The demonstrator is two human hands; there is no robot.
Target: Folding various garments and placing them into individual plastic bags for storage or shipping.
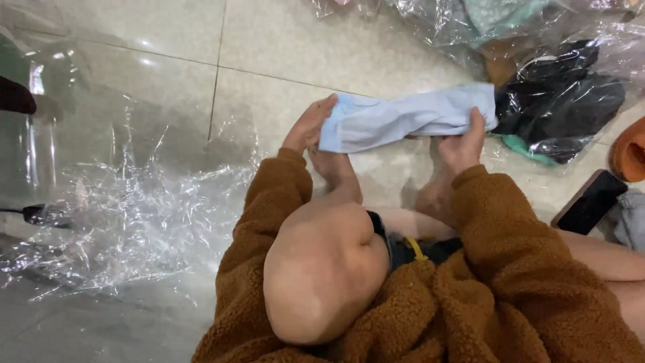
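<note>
While gripped, both hands (386,134) on cloth (403,117).

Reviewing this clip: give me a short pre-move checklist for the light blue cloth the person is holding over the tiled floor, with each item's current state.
1. Left hand on the light blue cloth: ok, it holds the folded left end.
2. Right hand on the cloth: ok, fingers wrap the right end.
3. Cloth gathered: ok, it is bunched into a narrow band between the hands.
4. Cloth off the tiled floor: cannot tell, one view only.
5. Clear plastic sheet within reach: ok, it lies crumpled at the person's left.
6. Phone out of the way: ok, it lies to the right, apart from the cloth.
</note>
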